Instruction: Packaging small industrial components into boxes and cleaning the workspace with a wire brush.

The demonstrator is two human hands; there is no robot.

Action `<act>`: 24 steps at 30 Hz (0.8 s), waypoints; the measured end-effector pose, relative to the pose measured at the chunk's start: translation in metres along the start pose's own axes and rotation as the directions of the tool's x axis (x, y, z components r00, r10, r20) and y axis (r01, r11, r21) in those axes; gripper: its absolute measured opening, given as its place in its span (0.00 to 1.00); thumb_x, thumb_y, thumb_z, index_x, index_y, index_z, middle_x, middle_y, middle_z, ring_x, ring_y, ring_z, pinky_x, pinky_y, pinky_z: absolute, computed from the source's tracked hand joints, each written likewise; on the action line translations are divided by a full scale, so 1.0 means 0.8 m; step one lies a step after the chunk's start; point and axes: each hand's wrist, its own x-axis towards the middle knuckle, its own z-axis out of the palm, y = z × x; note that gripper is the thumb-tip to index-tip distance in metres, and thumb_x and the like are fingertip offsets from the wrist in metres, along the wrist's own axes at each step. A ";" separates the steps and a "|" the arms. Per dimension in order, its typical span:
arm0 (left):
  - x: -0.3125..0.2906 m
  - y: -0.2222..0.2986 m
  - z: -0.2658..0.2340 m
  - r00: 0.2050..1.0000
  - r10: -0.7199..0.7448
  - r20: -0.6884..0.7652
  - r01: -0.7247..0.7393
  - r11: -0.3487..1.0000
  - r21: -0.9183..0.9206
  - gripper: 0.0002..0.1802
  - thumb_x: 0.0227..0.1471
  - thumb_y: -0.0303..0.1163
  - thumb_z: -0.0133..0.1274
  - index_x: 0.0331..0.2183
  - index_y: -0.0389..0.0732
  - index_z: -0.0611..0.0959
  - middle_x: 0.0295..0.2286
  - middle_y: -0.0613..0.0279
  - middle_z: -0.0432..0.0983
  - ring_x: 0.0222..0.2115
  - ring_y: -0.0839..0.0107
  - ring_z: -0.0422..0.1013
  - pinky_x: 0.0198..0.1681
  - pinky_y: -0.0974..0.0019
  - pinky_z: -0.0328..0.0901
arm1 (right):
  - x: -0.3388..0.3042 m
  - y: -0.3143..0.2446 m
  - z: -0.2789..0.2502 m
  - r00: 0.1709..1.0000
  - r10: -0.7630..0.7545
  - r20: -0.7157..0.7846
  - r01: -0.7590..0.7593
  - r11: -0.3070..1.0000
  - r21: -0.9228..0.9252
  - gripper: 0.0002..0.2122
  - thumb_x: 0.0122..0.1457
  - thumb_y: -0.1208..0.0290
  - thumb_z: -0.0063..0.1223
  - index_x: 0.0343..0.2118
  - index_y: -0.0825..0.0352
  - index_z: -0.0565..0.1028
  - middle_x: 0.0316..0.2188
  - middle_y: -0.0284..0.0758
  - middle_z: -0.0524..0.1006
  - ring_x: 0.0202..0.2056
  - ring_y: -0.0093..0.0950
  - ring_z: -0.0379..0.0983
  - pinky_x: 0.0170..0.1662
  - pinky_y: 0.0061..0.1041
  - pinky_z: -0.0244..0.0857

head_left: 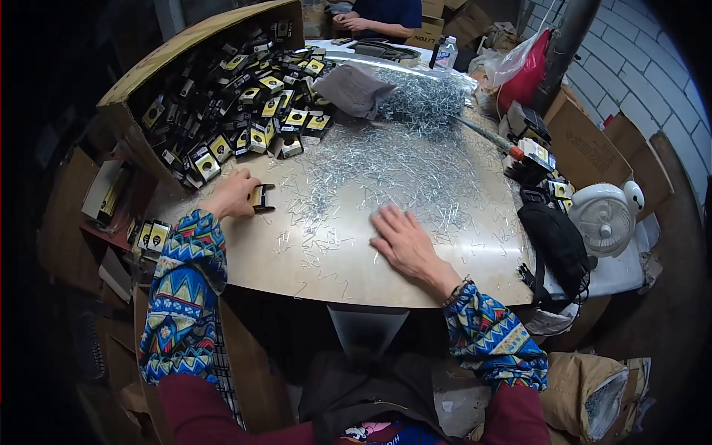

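My left hand (233, 194) is closed around a small black-and-yellow cardboard box (261, 198) at the left of the table. The box's flaps stick out on its right side. My right hand (406, 241) lies flat, palm down, fingers stretched, near the front middle of the table. Around its fingertips are scattered thin, bent silvery wire pieces (319, 241), spread over much of the tabletop. Farther back they rise into a dense heap (426, 104). Whether any wire is under my palm is hidden.
A large open carton (122, 100) spills many small black-and-yellow boxes (271, 107) at the back left. A grey cloth (356, 89) lies against the wire heap. To the right are a black bag (556, 245) and a white fan (604, 222). Another person's hands (352, 22) show across the table.
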 end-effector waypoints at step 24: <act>-0.270 0.341 0.283 0.885 0.012 0.465 0.425 -0.426 -0.799 0.16 0.54 0.27 0.53 0.46 0.38 0.75 0.35 0.66 0.74 0.35 0.79 0.69 0.38 0.75 0.64 | -0.044 -0.097 0.025 0.996 0.073 -0.050 -0.073 0.997 -0.003 0.24 0.65 0.63 0.42 0.59 0.75 0.61 0.61 0.53 0.58 0.64 0.48 0.51 0.65 0.46 0.45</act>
